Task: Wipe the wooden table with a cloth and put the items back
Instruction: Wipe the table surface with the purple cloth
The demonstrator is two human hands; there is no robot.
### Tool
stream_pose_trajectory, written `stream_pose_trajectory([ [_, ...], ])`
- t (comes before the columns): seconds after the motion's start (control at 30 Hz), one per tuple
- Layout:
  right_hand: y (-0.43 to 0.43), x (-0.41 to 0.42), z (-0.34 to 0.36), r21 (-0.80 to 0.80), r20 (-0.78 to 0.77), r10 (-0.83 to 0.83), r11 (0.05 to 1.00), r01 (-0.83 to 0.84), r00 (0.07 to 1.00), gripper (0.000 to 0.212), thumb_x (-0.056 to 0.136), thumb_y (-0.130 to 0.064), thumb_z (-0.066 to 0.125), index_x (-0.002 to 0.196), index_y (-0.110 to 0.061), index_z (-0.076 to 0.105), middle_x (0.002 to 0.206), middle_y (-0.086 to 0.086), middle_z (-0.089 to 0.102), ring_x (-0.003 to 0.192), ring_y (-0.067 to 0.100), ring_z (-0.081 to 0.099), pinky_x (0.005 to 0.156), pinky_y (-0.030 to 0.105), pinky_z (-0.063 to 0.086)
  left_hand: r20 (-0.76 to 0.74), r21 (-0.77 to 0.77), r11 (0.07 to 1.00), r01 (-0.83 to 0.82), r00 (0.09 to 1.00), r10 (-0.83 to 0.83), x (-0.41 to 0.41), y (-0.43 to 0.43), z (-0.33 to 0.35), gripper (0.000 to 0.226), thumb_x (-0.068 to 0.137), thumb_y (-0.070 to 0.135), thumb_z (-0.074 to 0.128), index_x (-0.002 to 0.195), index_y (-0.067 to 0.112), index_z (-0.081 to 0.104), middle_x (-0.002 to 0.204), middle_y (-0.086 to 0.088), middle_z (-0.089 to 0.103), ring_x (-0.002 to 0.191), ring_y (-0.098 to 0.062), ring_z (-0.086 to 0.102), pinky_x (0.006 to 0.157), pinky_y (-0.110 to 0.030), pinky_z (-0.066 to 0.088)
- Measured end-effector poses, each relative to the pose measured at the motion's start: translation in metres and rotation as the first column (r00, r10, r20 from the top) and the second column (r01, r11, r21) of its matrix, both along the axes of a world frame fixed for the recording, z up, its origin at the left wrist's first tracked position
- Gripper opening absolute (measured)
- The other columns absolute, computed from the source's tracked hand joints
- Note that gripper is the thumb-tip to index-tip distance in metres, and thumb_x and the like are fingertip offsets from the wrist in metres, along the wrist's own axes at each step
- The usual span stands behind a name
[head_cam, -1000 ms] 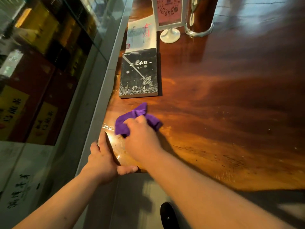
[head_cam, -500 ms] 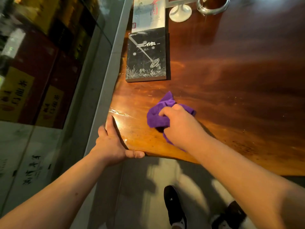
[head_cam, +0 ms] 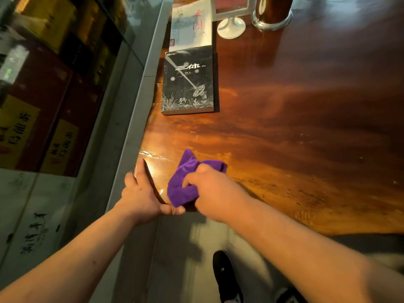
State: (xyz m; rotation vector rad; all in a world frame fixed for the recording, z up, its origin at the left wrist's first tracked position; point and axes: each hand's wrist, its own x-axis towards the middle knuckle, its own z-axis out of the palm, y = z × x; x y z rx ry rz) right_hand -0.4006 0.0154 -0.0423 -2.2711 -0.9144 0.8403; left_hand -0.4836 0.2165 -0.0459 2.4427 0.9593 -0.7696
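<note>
My right hand presses a bunched purple cloth onto the glossy wooden table near its front left corner. My left hand grips that corner, fingers along the left edge and thumb along the front edge, just below the cloth. A black book lies flat further back on the left side. Behind it lies a white book with red writing.
A white-footed sign stand and a dark cylinder in a metal ring stand at the back. A glass wall with a grey ledge runs along the table's left side. My black shoe is on the floor below.
My right hand has swept the cloth back left and toward me, close to my left thumb. My left hand keeps its grip on the corner.
</note>
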Motion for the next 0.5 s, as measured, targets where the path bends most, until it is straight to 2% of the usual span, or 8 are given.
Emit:
stream_pose_trajectory([
  [0.07,-0.01,0.025,-0.003,-0.034,0.04,-0.101,0.994,0.102,0.994,0.046,0.083,-0.005,0.062,0.123,-0.027,0.066,0.121,0.008,0.052,0.099,0.034,0.061,0.082,0.041,0.053,0.009,-0.011,1.0,-0.003,1.0,0.003,-0.001,0.0,0.001,0.19,0.013,0.089,0.084,0.151,0.037,-0.035,0.161,-0.011,0.007,0.147,-0.043,0.025,0.115,-0.057,0.033],
  [0.17,0.014,0.048,0.003,-0.044,0.137,-0.203,0.977,0.211,0.97,0.039,0.089,-0.008,0.061,0.125,-0.023,0.061,0.126,0.012,0.049,0.098,0.039,0.064,0.079,0.043,0.055,0.014,0.005,1.0,0.011,1.0,-0.011,-0.001,0.0,0.001,0.189,0.013,0.09,0.083,0.15,0.036,-0.036,0.163,-0.013,0.004,0.148,-0.043,0.022,0.116,-0.058,0.032],
  [0.27,0.057,0.023,0.013,-0.001,0.171,-0.103,0.995,0.104,0.98,0.036,0.09,-0.012,0.065,0.124,-0.023,0.06,0.121,0.011,0.048,0.092,0.037,0.065,0.065,0.04,0.047,0.026,-0.012,1.0,0.022,0.999,-0.021,-0.001,0.0,0.002,0.186,0.022,0.079,0.091,0.157,0.033,-0.028,0.164,-0.013,0.0,0.149,-0.041,0.02,0.117,-0.055,0.032],
  [0.33,0.074,-0.004,0.014,-0.01,0.136,-0.006,1.0,0.007,0.991,0.043,0.083,-0.015,0.076,0.121,-0.024,0.058,0.116,0.008,0.047,0.088,0.035,0.063,0.064,0.04,0.045,0.037,-0.024,1.0,0.011,0.999,-0.01,0.0,0.001,0.002,0.172,0.038,0.056,0.103,0.161,0.038,-0.015,0.166,-0.009,-0.005,0.148,-0.041,0.024,0.116,-0.053,0.035],
  [0.4,0.074,-0.016,0.014,-0.028,0.093,0.01,1.0,-0.008,0.996,0.051,0.078,-0.02,0.083,0.122,-0.025,0.056,0.115,0.008,0.047,0.089,0.034,0.062,0.065,0.04,0.048,0.052,-0.03,0.999,-0.03,0.998,0.032,0.001,0.003,0.002,0.164,0.05,0.033,0.103,0.159,0.045,-0.018,0.168,-0.006,-0.007,0.148,-0.042,0.027,0.113,-0.055,0.038],
  [0.43,0.068,-0.017,0.014,-0.039,0.079,0.015,0.999,-0.012,0.997,0.052,0.079,-0.025,0.083,0.124,-0.025,0.056,0.115,0.008,0.047,0.089,0.033,0.061,0.065,0.04,0.047,0.037,-0.03,0.999,-0.015,0.999,0.017,0.001,0.002,0.002,0.163,0.054,0.032,0.102,0.157,0.043,-0.023,0.168,-0.008,-0.008,0.149,-0.042,0.025,0.113,-0.055,0.037],
  [0.5,0.048,-0.013,0.014,-0.07,0.052,0.032,0.997,-0.028,0.998,0.046,0.085,-0.025,0.077,0.126,-0.025,0.057,0.116,0.008,0.048,0.092,0.035,0.06,0.065,0.04,0.045,-0.012,-0.029,0.999,0.032,0.999,-0.032,0.001,0.001,0.003,0.166,0.054,0.045,0.1,0.155,0.034,-0.031,0.166,-0.018,-0.006,0.15,-0.044,0.022,0.115,-0.054,0.033],
])
